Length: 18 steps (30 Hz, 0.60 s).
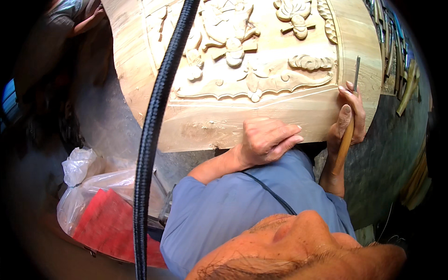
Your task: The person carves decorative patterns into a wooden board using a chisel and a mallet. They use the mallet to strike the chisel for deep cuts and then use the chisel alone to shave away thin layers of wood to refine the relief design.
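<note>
A pale wooden panel point(205, 123) carved in relief, with figures, cloud shapes and a winged border, fills the upper middle. My left hand point(268, 140) rests at the panel's lower edge, fingers curled closed, with nothing seen in them. At the panel's right side, my right hand point(347, 112) grips a chisel point(345, 149) with a light wooden handle and a narrow steel blade pointing up, its tip over the plain wooden margin.
A black braided cable point(154, 116) crosses the view vertically. Many tools point(401, 88) lie at the right. A bagged bundle point(81, 172) and red sheet point(102, 224) sit lower left. Another person's arm point(84, 23) reaches to the panel's upper left.
</note>
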Available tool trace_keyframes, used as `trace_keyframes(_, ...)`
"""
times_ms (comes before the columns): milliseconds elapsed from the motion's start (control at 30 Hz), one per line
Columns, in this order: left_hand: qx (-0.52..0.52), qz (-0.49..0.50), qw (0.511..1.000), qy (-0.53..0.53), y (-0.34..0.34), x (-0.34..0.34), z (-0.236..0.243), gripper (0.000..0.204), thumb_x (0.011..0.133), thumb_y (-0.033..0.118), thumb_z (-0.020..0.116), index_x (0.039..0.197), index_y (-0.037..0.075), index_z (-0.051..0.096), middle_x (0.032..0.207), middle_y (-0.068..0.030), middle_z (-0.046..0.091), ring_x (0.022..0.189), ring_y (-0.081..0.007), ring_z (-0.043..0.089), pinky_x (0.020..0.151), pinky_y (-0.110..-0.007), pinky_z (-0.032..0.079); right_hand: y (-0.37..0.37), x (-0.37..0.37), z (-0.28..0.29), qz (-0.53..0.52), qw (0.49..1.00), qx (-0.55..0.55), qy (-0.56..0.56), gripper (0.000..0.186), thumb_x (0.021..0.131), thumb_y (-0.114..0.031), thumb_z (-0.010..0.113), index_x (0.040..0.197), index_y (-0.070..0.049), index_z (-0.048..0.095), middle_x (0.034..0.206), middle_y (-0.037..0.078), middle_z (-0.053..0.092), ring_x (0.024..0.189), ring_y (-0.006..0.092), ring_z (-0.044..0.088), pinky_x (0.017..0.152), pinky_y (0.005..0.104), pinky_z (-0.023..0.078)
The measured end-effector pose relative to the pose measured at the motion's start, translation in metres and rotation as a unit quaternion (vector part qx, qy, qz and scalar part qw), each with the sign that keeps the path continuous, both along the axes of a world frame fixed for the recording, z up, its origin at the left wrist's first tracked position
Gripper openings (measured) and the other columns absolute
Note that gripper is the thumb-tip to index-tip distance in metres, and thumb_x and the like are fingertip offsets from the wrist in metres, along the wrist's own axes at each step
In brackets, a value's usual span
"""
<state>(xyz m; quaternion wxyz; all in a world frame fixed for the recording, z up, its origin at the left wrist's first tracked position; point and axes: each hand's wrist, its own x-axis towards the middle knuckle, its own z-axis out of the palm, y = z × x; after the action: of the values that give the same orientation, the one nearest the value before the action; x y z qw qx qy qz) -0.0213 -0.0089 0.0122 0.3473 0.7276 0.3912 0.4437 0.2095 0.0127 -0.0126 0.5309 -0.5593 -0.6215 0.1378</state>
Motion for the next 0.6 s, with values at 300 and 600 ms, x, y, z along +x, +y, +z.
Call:
trace_keyframes(300,0.026,-0.029,0.997,0.062,0.002,0.002,-0.002,0.034,0.082,0.036,0.097,0.093,0.009,0.08,0.063,-0.0022,0.062,0.052,-0.0194,0.06,0.05,-0.033,0.043,0.002,0.002,0.0,-0.021,0.998,-0.036,0.046,0.031,0.119,-0.015,0.051,0.129,0.005,0.072,0.125,0.018,0.079,0.131,0.037,0.071,0.108,0.0447,0.06)
trace_keyframes(600,0.027,0.008,1.0,0.009,-0.002,-0.003,-0.008,0.025,0.083,0.019,0.097,0.099,0.006,0.084,0.063,-0.0048,0.064,0.05,-0.019,0.059,0.049,-0.033,0.041,-0.005,-0.019,0.008,0.006,0.999,-0.012,0.042,0.03,0.119,-0.018,0.056,0.132,0.003,0.072,0.129,0.02,0.078,0.134,0.0382,0.07,0.118,0.05,0.053)
